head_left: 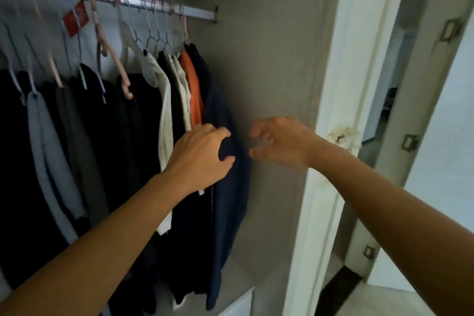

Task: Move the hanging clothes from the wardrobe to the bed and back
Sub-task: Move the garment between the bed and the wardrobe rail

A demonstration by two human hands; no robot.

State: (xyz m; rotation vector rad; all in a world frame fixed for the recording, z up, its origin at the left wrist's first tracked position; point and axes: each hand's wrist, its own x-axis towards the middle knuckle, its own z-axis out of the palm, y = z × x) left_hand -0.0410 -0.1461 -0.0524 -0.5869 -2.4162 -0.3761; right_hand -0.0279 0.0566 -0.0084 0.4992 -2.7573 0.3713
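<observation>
Clothes (pixel 107 136) on rod (pixel 159 5), wardrobe | soft, light, floppy | left hand (pixel 202 154) pinching navy shirt (pixel 230 187) | right hand (pixel 279 143) loose, holding nothing | better grab by hanger (pixel 185 31)

Two bare forearms, no sleeves in view, left hand (pixel 202 152), right hand (pixel 279 141) (slightly blurred), nothing worn

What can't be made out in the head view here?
- Bed: outside the head view.
- Right hand: motion-blurred, grip unclear; seems to hold nothing.
- Navy garment: its hanger is hidden among neighbouring hangers; left hand covers part of the fabric it grips.
- Rail: left end cut off by the edge.
</observation>
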